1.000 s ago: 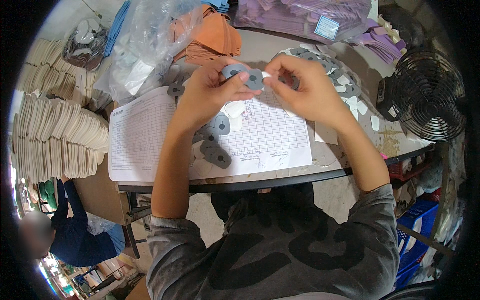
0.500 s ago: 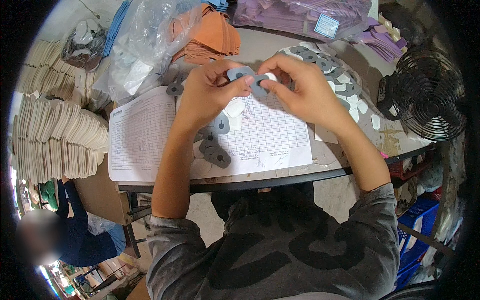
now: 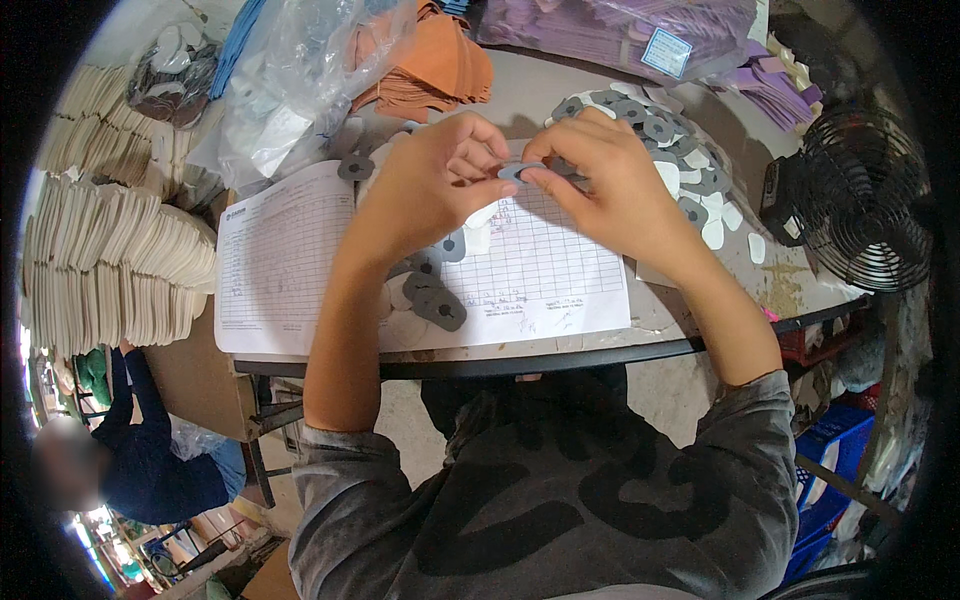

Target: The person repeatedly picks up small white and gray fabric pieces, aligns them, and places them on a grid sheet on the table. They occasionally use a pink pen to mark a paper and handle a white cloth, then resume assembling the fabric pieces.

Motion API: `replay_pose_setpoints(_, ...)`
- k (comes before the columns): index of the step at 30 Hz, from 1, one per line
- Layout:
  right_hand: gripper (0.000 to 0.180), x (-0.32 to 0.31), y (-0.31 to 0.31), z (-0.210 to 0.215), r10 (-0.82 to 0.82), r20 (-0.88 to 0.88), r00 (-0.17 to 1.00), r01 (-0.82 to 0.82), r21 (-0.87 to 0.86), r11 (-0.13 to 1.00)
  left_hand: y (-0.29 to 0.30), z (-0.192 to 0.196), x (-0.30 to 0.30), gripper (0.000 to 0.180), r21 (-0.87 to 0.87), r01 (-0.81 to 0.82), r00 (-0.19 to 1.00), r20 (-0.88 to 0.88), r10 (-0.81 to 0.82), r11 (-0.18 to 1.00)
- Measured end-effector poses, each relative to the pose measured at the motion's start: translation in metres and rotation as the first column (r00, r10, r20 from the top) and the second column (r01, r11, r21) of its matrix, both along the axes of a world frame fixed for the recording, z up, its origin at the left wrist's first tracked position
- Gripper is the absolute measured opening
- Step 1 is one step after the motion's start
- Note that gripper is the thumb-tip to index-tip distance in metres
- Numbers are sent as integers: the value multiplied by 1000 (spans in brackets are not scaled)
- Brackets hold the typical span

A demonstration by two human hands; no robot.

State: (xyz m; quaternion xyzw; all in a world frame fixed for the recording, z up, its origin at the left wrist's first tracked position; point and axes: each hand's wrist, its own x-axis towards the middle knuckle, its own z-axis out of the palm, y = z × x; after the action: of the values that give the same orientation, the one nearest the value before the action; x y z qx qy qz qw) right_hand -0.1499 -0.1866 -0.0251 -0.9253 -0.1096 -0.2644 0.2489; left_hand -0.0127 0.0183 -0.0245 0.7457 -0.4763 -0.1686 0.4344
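Note:
Between the thumb and fingers of my right hand [image 3: 615, 180] is a flat grey foam piece [image 3: 518, 173], seen nearly edge-on. My left hand [image 3: 425, 185] is open beside it, its fingers parted from the thumb. That thumb's tip lies close to the piece's near edge; whether it touches, I cannot tell. Below my left hand, several grey pieces with dark keyhole-shaped cut-outs [image 3: 437, 306] and white pieces lie on and beside printed sheets [image 3: 560, 270]. To the right, past my right hand, spreads a loose pile of grey and white pieces [image 3: 690, 160].
A black fan [image 3: 865, 200] stands at the table's right. Along the back are orange sheets [image 3: 440, 65], a clear plastic bag [image 3: 290, 90] and a bagged purple stack [image 3: 600, 35]. Cream stacks [image 3: 120, 250] rise at left. Another person [image 3: 165, 460] is at lower left.
My left fingers have come off the grey piece they gripped and spread apart. My right hand's piece has turned from face-on to nearly edge-on.

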Motion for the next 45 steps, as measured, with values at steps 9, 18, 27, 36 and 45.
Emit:
replay_pose_setpoints(9, 15, 4, -7, -2, -27, -50, 998, 32, 105, 994, 16, -3, 5, 35, 152, 14, 927, 368, -70, 988)
replay_pose_setpoints(18, 16, 0, 8, -2, 141, -171, 975, -74, 351, 933, 2, 12, -2, 29, -28, 18, 991, 132, -14, 999)
replay_pose_setpoints(27, 25, -4, -34, 20, -319, 70, 945, 325, -94, 941, 35, 20, -2, 37, 402, 30, 931, 323, -172, 915)
replay_pose_setpoints(36, 26, 0, -28, 6, -203, 26, 979, 204, -52, 977, 29, 14, 16, 26, 360, 60, 969, 204, -142, 931)
replay_pose_setpoints(45, 32, 1, 13, -9, 106, -75, 991, -91, 184, 979, 7, 13, 7, 22, -26, 18, 997, 69, -16, 1000)
